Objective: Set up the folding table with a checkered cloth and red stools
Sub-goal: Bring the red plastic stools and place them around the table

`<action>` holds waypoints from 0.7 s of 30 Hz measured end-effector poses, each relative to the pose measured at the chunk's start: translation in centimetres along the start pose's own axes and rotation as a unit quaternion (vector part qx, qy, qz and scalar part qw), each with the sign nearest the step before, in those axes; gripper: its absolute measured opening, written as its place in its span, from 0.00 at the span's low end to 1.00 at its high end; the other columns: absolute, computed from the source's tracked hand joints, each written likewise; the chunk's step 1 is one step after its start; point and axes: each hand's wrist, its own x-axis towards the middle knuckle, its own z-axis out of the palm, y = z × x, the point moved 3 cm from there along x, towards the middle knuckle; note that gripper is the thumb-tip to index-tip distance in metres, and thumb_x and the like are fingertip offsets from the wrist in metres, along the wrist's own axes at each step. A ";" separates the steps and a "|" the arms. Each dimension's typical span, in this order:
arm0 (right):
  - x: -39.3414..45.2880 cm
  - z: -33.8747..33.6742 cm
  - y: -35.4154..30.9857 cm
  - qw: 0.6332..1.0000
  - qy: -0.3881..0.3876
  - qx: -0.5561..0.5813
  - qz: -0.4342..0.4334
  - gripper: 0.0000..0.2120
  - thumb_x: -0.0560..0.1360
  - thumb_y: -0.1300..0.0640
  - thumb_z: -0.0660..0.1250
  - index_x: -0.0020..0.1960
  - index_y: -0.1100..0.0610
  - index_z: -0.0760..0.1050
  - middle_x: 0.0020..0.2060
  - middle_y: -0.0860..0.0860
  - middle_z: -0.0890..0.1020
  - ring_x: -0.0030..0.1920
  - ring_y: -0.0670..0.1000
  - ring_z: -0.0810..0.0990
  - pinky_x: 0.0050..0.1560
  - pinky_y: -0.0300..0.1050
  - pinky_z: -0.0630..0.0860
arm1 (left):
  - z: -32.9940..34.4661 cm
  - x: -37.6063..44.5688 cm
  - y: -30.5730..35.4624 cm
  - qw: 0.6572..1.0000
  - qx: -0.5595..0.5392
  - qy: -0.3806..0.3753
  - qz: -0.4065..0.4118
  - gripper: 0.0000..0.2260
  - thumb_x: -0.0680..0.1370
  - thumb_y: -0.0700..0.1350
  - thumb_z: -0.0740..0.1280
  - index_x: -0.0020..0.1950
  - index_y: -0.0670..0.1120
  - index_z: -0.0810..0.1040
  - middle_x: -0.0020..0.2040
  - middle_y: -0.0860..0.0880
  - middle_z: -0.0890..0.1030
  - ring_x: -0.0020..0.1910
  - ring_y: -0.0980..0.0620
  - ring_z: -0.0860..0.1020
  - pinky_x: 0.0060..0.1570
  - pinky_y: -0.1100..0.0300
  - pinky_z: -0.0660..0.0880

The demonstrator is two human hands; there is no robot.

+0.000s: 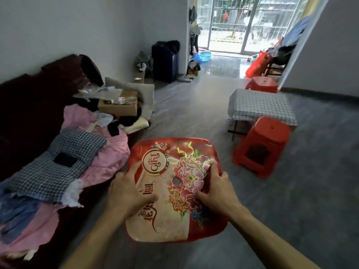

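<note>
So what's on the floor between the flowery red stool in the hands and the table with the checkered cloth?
The head view shows mostly bare grey floor between the flowery stool and the table. A plain red stool stands just off to the right, beside the table's near edge.

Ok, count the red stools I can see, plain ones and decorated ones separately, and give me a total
Plain red stools: 2, one at the table's near side, one at its far side.
Decorated red stools: 1, the flower-printed one under both hands.
Total: 3

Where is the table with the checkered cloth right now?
In the head view the cloth-covered folding table stands at the right of the room, between two red stools: one at its near side, another behind it.
</note>
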 end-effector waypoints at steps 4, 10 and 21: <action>2.5 -2.9 2.2 0.999 0.037 -0.003 0.028 0.54 0.64 0.42 0.77 0.76 0.43 0.43 0.60 0.57 0.70 0.61 0.60 0.75 0.64 0.56 0.74 | 1.2 4.8 4.5 0.998 0.018 -0.033 0.048 0.53 0.50 0.69 0.74 0.73 0.62 0.58 0.59 0.49 0.75 0.56 0.49 0.75 0.56 0.52 0.74; 9.2 -7.1 2.9 0.994 0.079 -0.022 0.069 0.52 0.64 0.41 0.76 0.76 0.41 0.45 0.54 0.55 0.71 0.56 0.59 0.77 0.59 0.52 0.76 | 2.3 14.3 10.1 0.992 0.000 -0.060 0.109 0.52 0.51 0.68 0.77 0.73 0.62 0.62 0.56 0.47 0.75 0.56 0.48 0.75 0.56 0.53 0.73; 25.3 -14.4 -0.2 0.985 0.110 -0.093 0.096 0.50 0.63 0.35 0.74 0.75 0.45 0.51 0.54 0.56 0.73 0.54 0.59 0.77 0.56 0.53 0.77 | 1.6 32.1 16.5 0.980 -0.083 -0.062 0.170 0.52 0.50 0.69 0.76 0.72 0.61 0.65 0.58 0.47 0.76 0.57 0.48 0.75 0.56 0.53 0.74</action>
